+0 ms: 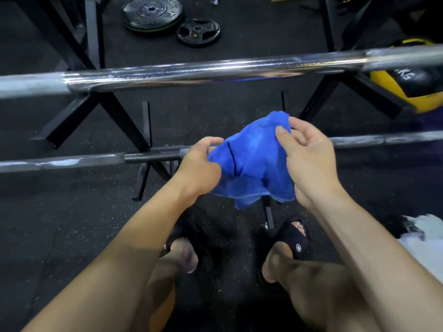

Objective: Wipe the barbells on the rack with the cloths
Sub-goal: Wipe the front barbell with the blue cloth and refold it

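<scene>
Currently: blue cloth [251, 161], soft, light, limp, is hanging bunched just above the lower barbell [153, 155], left hand [199, 166] gripping one edge, right hand [309, 159] pinching the top corner; likely best gathered into a pad.

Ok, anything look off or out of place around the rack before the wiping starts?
Nothing broken. The lower barbell carries white, chalky patches on its shaft, so it needs wiping. Weight plates lie loose on the floor beyond the rack. Both the left hand and right hand hold the blue cloth, off the bars.
</scene>
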